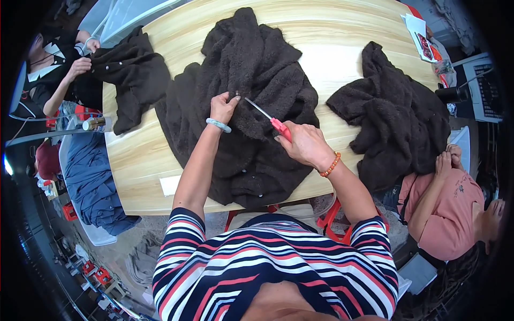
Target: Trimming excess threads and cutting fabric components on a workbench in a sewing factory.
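Red-handled scissors (270,120) lying with the long axis slanting from lower right to upper left, slim metal blades pointing up-left toward the left hand (224,106), tip just beside its fingertips. Being gripped by the right hand (304,143), fingers curled tight around the red handle; blades appearing nearly closed, though hard telling at this size. Left hand pinching a small bit of the dark brown fuzzy cardigan (251,101) between thumb and fingers, pale green bangle (218,125) sitting on that wrist, orange bead bracelet (331,165) on the right one.

Cardigan sprawling in a heap across the middle of the light wooden table (134,160), nap thick and curly, small pale buttons showing near the lower edge closest to the wearer of the striped shirt (273,267).

Lying to the right, well apart, a second brown fuzzy garment (396,117), draping over the table edge beside a person in a pink shirt (455,214). Resting at the upper left, a third brown garment (134,75), being handled by another person's hand (79,67). Small white paper slip (170,185) sitting near the front edge. Nothing crossing between blades and pinched spot.
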A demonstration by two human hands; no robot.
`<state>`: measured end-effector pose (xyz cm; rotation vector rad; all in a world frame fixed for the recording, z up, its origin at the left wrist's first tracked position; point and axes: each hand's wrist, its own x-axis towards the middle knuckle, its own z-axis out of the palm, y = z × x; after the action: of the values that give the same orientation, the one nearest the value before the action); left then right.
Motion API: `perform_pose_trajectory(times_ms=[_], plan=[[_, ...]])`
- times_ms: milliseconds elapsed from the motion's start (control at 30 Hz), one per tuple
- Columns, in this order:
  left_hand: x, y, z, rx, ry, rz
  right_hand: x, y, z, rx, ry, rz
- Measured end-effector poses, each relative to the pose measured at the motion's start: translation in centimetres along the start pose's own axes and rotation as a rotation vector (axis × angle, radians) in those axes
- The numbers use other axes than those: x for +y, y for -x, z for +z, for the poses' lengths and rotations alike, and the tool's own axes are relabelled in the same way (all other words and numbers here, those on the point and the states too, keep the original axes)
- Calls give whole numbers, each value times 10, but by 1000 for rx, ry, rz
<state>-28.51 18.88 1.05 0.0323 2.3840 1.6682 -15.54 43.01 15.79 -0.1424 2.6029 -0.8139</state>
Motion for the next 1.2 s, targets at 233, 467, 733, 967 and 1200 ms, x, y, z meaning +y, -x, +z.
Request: perform_pose_trajectory(times_ms=[233,467,733,967,1200], plan=[[3,11,9,-22,137,15,-4,-2,-7,37,-3,29],[31,10,8,-49,488,-240,8,13,-2,37,-181,-31],[125,26,6,-44,603,137,7,4,19,306,-462,80],[34,210,-39,-2,-918,350,31,20,37,275,-445,139],[42,177,-27,144,-282,413,-28,17,70,176,-332,-332]])
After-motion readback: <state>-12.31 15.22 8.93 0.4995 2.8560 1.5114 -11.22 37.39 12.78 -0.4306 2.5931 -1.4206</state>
